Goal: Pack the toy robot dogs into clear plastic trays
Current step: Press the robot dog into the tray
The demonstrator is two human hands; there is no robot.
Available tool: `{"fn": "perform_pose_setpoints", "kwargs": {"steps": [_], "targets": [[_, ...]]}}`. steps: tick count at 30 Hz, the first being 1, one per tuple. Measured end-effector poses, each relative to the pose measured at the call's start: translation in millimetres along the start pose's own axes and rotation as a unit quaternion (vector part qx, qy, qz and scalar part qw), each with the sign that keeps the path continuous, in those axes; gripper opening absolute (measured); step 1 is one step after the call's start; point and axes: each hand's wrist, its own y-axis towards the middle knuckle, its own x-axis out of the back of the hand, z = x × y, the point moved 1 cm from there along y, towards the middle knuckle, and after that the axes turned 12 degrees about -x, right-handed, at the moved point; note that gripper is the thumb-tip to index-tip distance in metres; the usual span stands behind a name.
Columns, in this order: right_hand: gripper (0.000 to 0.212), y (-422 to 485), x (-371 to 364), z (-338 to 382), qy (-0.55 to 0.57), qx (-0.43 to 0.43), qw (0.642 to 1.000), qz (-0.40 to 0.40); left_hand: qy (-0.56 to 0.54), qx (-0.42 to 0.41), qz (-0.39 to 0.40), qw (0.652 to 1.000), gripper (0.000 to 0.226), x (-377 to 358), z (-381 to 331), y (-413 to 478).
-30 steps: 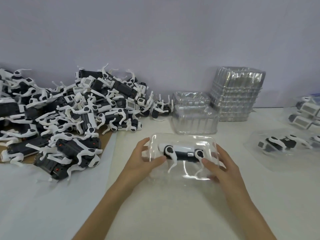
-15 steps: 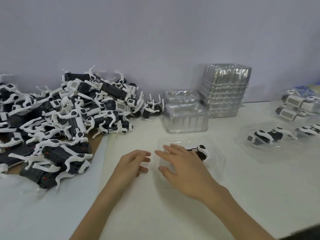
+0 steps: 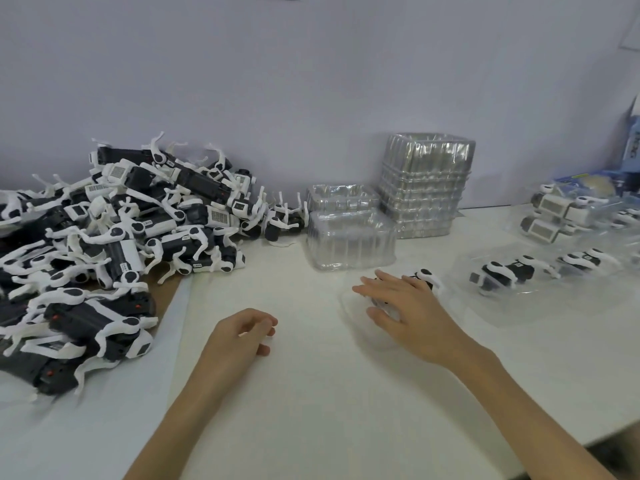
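- Pale, bare wall runs behind a white table point(image 3: 311, 393); only the head view is on hand, so I work from that alone.
- At about nine o'clock from my hands I see a big heap of loose toy dogs point(image 3: 114, 244), black and white, legs tangled. That is the unpacked stock, and it looks like most of the job.
- At twelve o'clock sit the empty clear trays: a low nested stack point(image 3: 349, 242) and, just beside it toward one o'clock, a taller stack point(image 3: 426, 185).
- My right hand point(image 3: 408, 310) lies flat, fingers spread wide, pressing on a clear tray with a dog inside point(image 3: 424, 277); only the dog's end shows past the fingers at one o'clock of the hand.
- My left hand point(image 3: 242, 336) rests on the table near the middle, fingers loosely curled, holding nothing.
- At two to three o'clock lie several packed trays point(image 3: 505, 275), dogs visible through the plastic, with more behind them toward the edge.
- My judgement: a handful are done, one is being closed or set aside, and the heap remains.
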Motion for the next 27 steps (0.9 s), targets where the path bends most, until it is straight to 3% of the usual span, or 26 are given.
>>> {"fn": "perform_pose_setpoints", "kwargs": {"steps": [10,13,15,23,25,27], "targets": [[0.045,7.6,-9.0,18.4,-0.038,0.004,0.999,0.007,0.006,0.005,-0.003,1.0,0.022,2.3,2.7,0.7],[0.057,-14.3,-17.0,33.9,-0.041,0.015,0.999,0.01,0.009,0.001,-0.006,1.0,0.021,2.3,3.5,1.5],[0.068,-21.4,-16.3,32.4,-0.047,-0.017,0.999,-0.001,0.011,-0.001,-0.007,1.0,0.022,2.5,3.9,1.3],[0.076,-6.4,13.2,-14.3,-0.121,-0.194,0.973,-0.019,0.01,-0.002,-0.008,1.0,0.023,1.7,5.8,3.2],[0.083,11.9,11.5,-2.7,-0.107,-0.168,0.979,-0.038,0.012,-0.003,-0.005,1.0,0.022,-0.2,5.5,2.6],[0.077,42.4,8.9,16.8,-0.071,-0.09,0.99,-0.085,0.012,-0.006,-0.006,1.0,0.021,-0.7,4.8,1.4]]}}
